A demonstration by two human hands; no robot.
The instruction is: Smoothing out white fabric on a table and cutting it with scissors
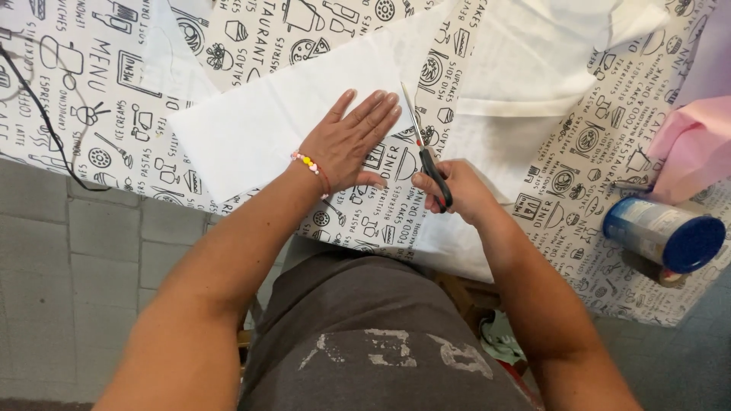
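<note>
White fabric (pixel 251 129) lies at centre on the printed worktop cloth (pixel 99 84), pinned flat by the left hand (pixel 350 141), fingers spread. At three o'clock, the right hand (pixel 457 190) grips scissors (pixel 426 156), blades along the fabric's edge, mid-cut.

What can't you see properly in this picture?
Head view only:
- Scissors: handles hidden inside the right hand.
- White sheet: part covered by the left hand.
- Blue-lidded can: far end hidden by pink cloth.
- Black cable: cut off by the left edge.
</note>
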